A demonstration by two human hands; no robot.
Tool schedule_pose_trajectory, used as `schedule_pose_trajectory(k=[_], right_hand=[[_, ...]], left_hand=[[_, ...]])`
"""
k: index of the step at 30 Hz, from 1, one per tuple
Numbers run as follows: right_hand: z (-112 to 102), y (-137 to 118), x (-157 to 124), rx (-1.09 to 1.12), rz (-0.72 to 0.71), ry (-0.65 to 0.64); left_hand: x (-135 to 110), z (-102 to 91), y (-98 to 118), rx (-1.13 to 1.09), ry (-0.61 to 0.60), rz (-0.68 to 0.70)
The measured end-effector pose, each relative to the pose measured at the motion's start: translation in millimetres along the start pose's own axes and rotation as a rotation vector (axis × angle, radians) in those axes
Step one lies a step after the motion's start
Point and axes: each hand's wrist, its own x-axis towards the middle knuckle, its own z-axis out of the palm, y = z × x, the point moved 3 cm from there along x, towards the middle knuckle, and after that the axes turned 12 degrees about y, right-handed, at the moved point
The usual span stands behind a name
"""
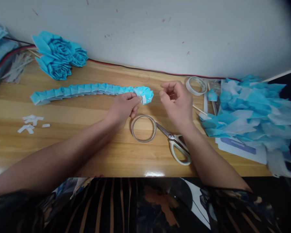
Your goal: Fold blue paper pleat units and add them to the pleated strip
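My left hand point(126, 105) pinches the rolled right end of a long pleated blue paper strip point(87, 90), which stretches leftward over the table. A small white tab shows on that rolled end point(146, 94), just past my thumb. To the right of the roll, my right hand point(176, 102) hovers apart from it, fingers curled and a gap between thumb and forefinger, with nothing visible in them. Below the hands lie a thin tape ring point(144, 128) and scissors point(176, 142) with white handles, partly covered by my right forearm.
Blue paper roses point(60, 53) lie at the back left. White paper bits point(31, 121) are scattered at the left. Another tape roll point(196, 86) sits behind my right hand, beside a large pile of crumpled blue paper point(254, 110). A cable point(135, 68) runs along the wall.
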Motion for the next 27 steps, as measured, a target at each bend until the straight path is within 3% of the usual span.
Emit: schedule_pose_trajectory(k=[4, 8, 16, 22, 27], right_hand=[[8, -18, -10, -0.205, -0.286, -0.063], [15, -16, -12, -0.310, -0.370, -0.092], [18, -12, -8, -0.241, -0.213, -0.128], [19, -7, -8, -0.069, -0.001, -0.164], [18, -6, -7, 0.030, 0.088, -0.193]], left_hand=[[0, 0.6, 0, -0.016, 0.000, -0.027], [0, 0.7, 0, -0.024, -0.019, 0.003], [2, 0.5, -2, -0.018, -0.050, 0.033], [2, -0.3, -3, -0.008, -0.052, 0.036], [4, 0.0, -4, -0.018, -0.058, 0.029]])
